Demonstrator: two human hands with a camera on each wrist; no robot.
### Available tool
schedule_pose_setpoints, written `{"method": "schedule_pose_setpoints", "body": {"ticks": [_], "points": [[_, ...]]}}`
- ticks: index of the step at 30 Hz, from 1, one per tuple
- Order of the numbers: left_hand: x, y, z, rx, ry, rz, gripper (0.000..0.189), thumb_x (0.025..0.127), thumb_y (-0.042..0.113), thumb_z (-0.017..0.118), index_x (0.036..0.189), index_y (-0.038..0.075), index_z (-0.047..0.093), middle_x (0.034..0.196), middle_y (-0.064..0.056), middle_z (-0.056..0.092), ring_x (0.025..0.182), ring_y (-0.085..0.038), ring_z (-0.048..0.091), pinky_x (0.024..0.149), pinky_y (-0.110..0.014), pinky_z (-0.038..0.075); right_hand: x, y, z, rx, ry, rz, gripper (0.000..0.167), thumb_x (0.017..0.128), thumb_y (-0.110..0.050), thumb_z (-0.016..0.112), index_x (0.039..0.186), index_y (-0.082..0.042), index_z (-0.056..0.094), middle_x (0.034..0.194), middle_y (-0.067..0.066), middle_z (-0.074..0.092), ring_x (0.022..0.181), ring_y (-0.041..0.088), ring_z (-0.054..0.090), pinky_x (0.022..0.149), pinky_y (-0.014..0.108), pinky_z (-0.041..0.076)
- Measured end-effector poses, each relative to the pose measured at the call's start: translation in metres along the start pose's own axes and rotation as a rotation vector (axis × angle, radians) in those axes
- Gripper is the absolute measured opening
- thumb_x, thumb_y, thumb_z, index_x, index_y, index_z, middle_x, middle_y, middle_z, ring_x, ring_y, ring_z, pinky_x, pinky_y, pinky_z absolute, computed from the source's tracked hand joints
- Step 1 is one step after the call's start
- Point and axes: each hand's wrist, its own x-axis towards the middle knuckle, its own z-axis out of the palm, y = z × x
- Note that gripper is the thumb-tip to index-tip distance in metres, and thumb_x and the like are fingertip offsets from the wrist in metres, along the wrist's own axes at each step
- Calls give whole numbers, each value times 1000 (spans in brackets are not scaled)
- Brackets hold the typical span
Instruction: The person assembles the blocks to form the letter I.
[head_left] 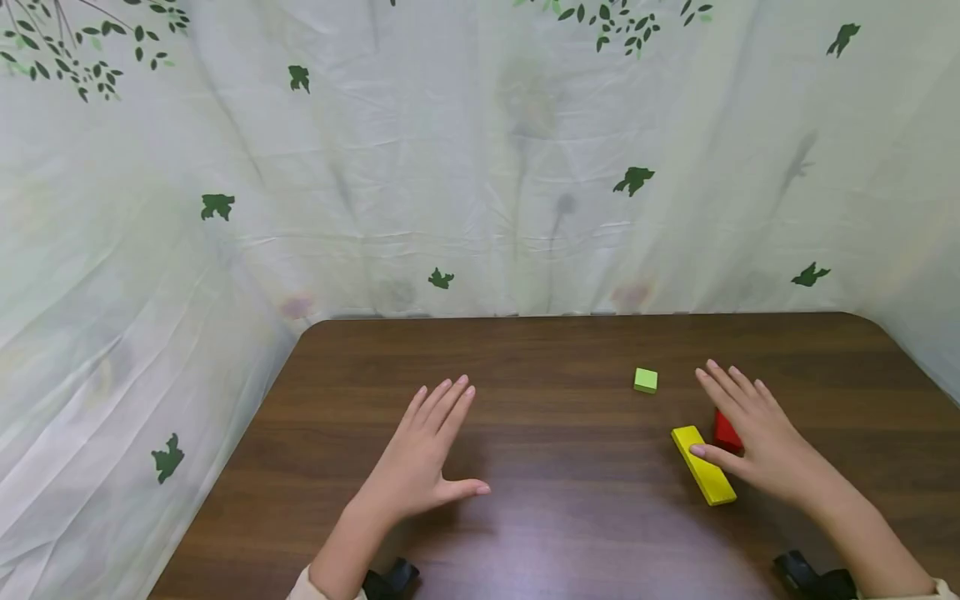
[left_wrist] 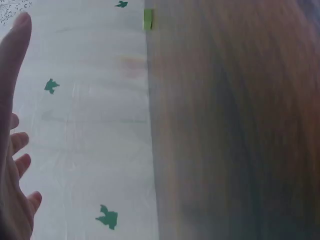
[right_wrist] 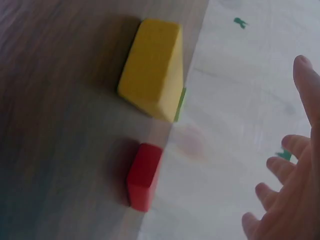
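Observation:
My left hand [head_left: 420, 458] is over the left half of the table with fingers straight and thumb spread, holding nothing. On the right, my right hand [head_left: 765, 442] is likewise spread and holds nothing; in the head view it partly covers a red block [head_left: 726, 432] and its thumb overlaps a long yellow block [head_left: 703, 467]. The right wrist view shows the yellow block [right_wrist: 152, 67] and the red block [right_wrist: 144, 175] apart from the fingers. A small light green block [head_left: 645, 380] lies farther back, left of the right hand's fingertips.
The brown wooden table [head_left: 555, 433] has rounded far corners. Behind it and along its sides hangs a pale curtain [head_left: 465, 167] with dark green leaf and bird-like prints. A black wrist strap part [head_left: 393, 577] shows below the left hand, another [head_left: 813, 577] below the right.

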Motion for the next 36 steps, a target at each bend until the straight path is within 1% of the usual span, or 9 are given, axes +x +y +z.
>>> {"method": "schedule_pose_setpoints", "body": {"ticks": [6, 9, 13, 15, 19, 23, 25, 29, 36], "points": [[9, 10, 7, -46, 50, 44, 107, 69, 70, 55, 143, 3, 15, 147, -9, 14, 133, -26, 13, 105, -46, 10, -4, 9, 2, 73, 26, 26, 95, 74, -29, 73, 145, -11, 13, 146, 16, 14, 131, 37, 10, 106, 41, -4], [13, 16, 12, -69, 66, 60, 109, 69, 70, 55, 143, 2, 12, 147, -10, 15, 133, -25, 14, 105, -45, 12, -7, 13, 3, 136, 38, 57, 96, 73, -25, 75, 145, -11, 13, 146, 16, 15, 131, 38, 13, 105, 49, 4], [18, 22, 18, -103, 91, 77, 112, 67, 66, 62, 142, -1, 12, 146, -12, 17, 133, -26, 16, 105, -45, 15, -10, 16, 3, 219, 31, 151, 97, 73, -25, 75, 145, -16, 11, 147, 14, 14, 127, 42, 19, 90, 65, 22], [19, 25, 21, -118, 99, 82, 112, 67, 65, 63, 142, -2, 12, 146, -13, 18, 132, -27, 18, 104, -45, 17, -11, 18, 3, 234, 26, 199, 98, 73, -27, 75, 146, -18, 10, 147, 15, 15, 125, 44, 22, 82, 67, 27], [20, 29, 26, -150, 105, 91, 110, 70, 67, 57, 141, -3, 12, 145, -13, 18, 131, -28, 20, 104, -45, 19, -13, 24, 4, 220, 26, 257, 98, 72, -30, 75, 145, -17, 12, 143, 21, 21, 120, 48, 27, 77, 68, 30], [21, 33, 30, -188, 106, 96, 108, 72, 68, 54, 141, -4, 12, 146, -13, 17, 131, -29, 20, 104, -44, 19, -15, 30, 6, 231, 45, 277, 94, 71, -29, 76, 144, -12, 18, 138, 26, 27, 117, 49, 29, 77, 68, 30], [22, 37, 32, -213, 99, 88, 109, 72, 68, 55, 141, -3, 11, 146, -13, 17, 131, -30, 21, 105, -42, 18, -16, 33, 8, 242, 59, 284, 92, 71, -28, 76, 143, -10, 22, 136, 27, 30, 115, 49, 31, 77, 67, 30], [25, 44, 36, -277, 78, 41, 110, 70, 65, 60, 143, 1, 9, 146, -10, 17, 131, -28, 20, 104, -41, 21, -19, 38, 11, 257, 82, 300, 88, 71, -27, 77, 141, -7, 27, 133, 27, 34, 112, 49, 34, 77, 66, 31], [32, 58, 45, -379, 27, -28, 112, 67, 59, 67, 144, 6, 6, 146, -6, 15, 132, -21, 16, 102, -40, 26, -22, 46, 16, 276, 83, 328, 85, 70, -25, 77, 137, -1, 30, 127, 30, 39, 108, 49, 38, 78, 64, 33]]}}
